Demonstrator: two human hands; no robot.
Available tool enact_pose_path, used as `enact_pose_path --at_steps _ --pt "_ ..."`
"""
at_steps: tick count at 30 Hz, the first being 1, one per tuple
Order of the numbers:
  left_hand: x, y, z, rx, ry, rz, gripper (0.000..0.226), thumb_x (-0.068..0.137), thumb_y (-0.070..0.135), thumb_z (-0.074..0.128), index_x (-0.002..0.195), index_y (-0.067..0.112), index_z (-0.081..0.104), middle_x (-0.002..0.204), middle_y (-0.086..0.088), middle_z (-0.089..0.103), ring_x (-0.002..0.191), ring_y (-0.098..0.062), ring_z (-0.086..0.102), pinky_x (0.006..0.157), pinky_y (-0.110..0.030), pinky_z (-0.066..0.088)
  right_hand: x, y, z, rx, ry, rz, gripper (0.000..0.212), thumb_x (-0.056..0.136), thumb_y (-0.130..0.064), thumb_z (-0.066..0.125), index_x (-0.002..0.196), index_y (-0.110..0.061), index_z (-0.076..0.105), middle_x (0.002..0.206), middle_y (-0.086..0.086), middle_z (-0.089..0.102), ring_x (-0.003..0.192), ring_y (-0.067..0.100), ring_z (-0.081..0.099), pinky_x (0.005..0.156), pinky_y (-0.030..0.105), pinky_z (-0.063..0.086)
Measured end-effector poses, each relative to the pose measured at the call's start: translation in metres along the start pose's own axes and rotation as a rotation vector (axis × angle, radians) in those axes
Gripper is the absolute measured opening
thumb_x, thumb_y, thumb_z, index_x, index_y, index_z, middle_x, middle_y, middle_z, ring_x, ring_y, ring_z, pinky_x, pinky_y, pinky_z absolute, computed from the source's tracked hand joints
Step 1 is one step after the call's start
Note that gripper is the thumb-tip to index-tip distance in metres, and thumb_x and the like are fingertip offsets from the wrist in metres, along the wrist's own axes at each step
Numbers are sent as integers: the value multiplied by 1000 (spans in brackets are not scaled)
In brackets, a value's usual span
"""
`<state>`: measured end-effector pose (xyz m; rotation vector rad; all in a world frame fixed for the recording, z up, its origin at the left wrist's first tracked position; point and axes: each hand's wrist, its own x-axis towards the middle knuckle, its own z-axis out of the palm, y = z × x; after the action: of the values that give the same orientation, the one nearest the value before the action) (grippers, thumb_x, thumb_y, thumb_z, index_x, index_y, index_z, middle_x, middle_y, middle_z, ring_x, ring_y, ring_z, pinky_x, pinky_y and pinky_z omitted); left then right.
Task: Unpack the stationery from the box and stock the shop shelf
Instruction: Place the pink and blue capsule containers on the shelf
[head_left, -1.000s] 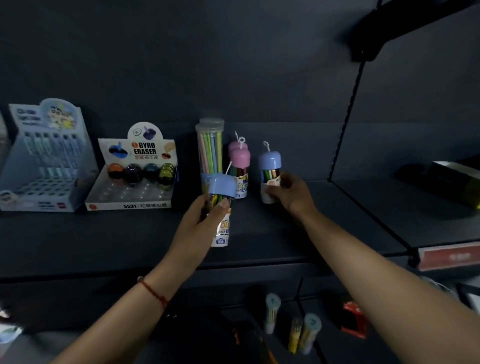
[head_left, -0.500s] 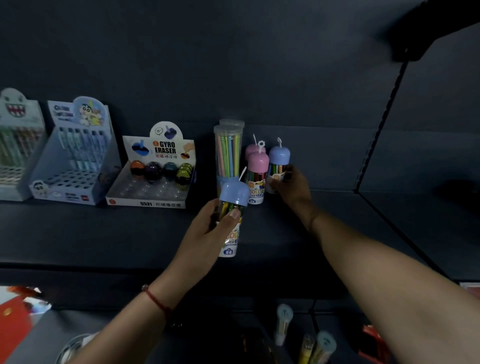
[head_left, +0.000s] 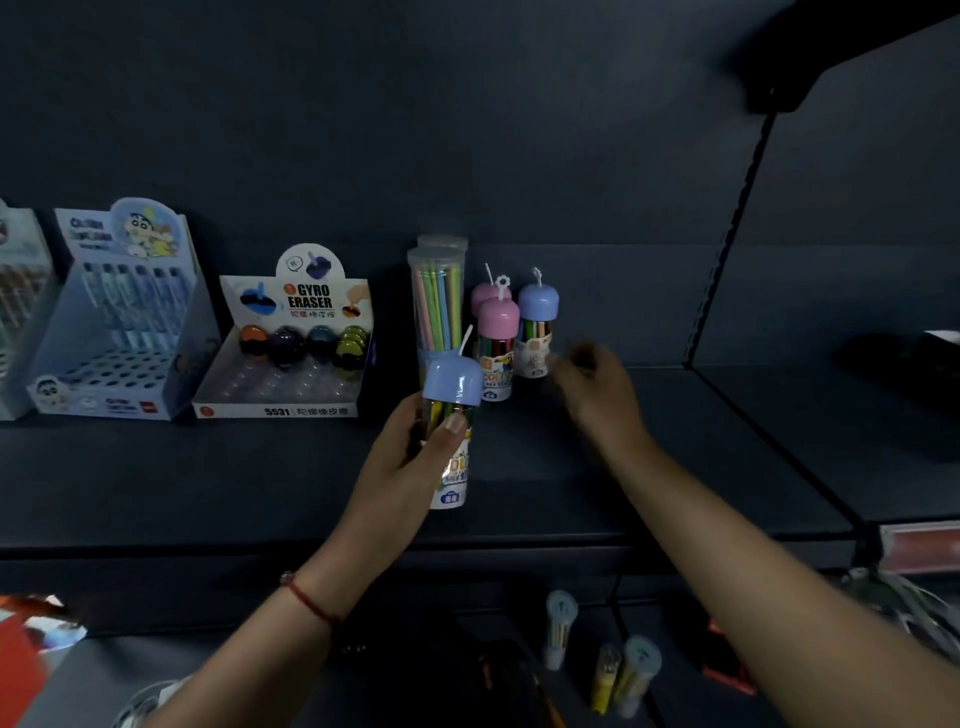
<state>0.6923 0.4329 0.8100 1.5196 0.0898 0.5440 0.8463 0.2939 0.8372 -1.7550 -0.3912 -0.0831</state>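
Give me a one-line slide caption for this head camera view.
Left hand grips a blue-capped marker tube above the shelf; right hand beside stocked tubes.

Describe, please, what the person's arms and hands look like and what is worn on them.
Both forearms are bare, with no sleeves or gloves in view. The left hand has a thin red cord bracelet around its wrist, with a small bead where the cord meets the wrist's edge. The right hand is blurred; no ring, watch or band shows on it or its wrist.

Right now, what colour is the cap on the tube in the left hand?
Light blue cap, clearest in the head view.
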Motion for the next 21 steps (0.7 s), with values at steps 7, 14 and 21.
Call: enact_pose_path --at_steps 7,14,21 --pt "-14 1 10 -131 -60 -23 44 81 25 54 125 28 55 100 4 68 96 -18 64 80 -34 52 -163 -21 -6 35 -343 -14 50 87 -32 71 130 -43 47 121 -24 58 109 -12 55 88 12 46" --pt "-58 2 38 -113 -233 4 47 91 29 47 138 24 45 108 5 65 101 -13 64 78 -27 52 -182 -21 -24 44 -200 25 44 83 -31 74 121 -38 54 108 -23 67 99 -8 63 77 7 47" --pt "-44 17 7 860 -369 403 55 97 56 36 145 31 38 136 13 46 125 -4 43 100 -36 44 -170 -21 -44 -30 -237 14 55 74 -44 79 124 -41 57 113 -16 69 104 -2 64 87 22 52"
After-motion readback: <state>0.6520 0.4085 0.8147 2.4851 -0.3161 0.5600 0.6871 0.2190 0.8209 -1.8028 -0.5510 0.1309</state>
